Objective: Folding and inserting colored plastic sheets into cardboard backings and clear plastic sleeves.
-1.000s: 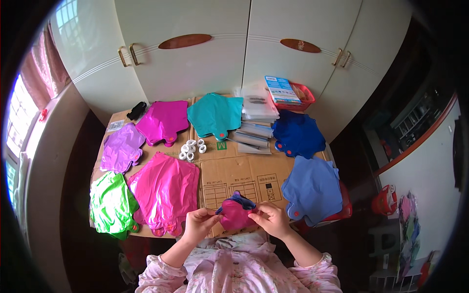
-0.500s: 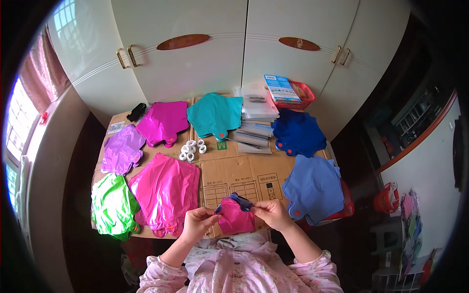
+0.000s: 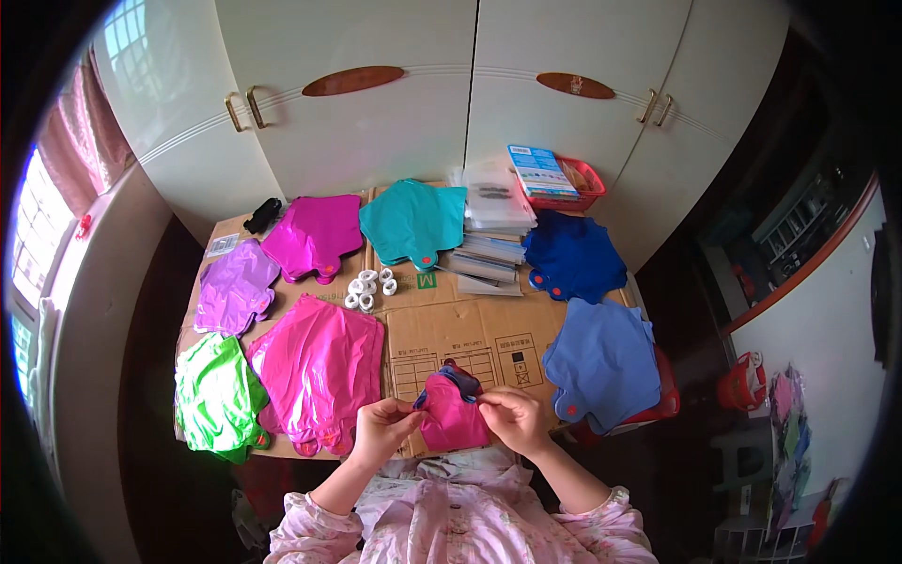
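Observation:
Close to my body, above the near edge of the cardboard, I hold folded pink and dark blue foil sheets (image 3: 453,418). My left hand (image 3: 387,429) pinches their left edge, thumb against fingers. At the upper right edge, my right hand (image 3: 515,419) is closed on them in the same way. The dark blue part is curled along the top, with a small dark red bit above it. Left of my hands lies a stack of glossy pink foil shapes (image 3: 319,371) with rounded tabs; right of them is a light blue stack (image 3: 601,362).
Cardboard (image 3: 423,324) covers the table. Around it lie green (image 3: 218,390), lilac (image 3: 235,285), magenta (image 3: 315,233), teal (image 3: 413,221) and navy (image 3: 575,256) stacks. Small white rolls (image 3: 366,288), clear plastic sleeves (image 3: 493,207) and a red basket (image 3: 587,183) are also there. Cabinet doors (image 3: 348,132) stand behind.
My right hand has shifted slightly left and down along the sheets' edge. The dark blue part has moved a little, and the dark red bit now shows above it. My left hand stays put.

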The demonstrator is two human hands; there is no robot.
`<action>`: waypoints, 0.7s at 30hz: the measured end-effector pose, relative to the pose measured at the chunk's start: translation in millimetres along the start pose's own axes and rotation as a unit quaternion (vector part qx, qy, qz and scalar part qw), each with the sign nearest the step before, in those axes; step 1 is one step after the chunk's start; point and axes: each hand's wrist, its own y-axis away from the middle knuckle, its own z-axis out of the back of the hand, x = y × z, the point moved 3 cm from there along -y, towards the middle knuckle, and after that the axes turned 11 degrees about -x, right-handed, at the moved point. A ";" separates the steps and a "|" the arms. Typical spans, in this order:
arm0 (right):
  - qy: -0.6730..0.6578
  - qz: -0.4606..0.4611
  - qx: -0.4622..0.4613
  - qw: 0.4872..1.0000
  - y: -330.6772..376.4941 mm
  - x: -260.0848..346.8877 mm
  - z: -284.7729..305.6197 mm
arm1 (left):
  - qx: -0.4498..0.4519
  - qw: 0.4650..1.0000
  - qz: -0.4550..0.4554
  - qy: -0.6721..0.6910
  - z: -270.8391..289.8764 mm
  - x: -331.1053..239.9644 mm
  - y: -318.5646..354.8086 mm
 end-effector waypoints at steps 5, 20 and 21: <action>0.003 -0.102 0.009 0.995 7.6 -8.2 -1.9 | 0.006 1.000 0.002 -0.008 -1.5 0.9 -0.7; -0.022 -0.298 0.143 0.943 -28.2 -55.3 9.3 | 0.082 0.987 0.140 -0.012 -23.7 10.8 -39.2; -0.024 -0.293 0.139 0.945 -29.9 -57.0 9.1 | 0.084 0.984 0.153 -0.024 -25.4 8.1 -42.2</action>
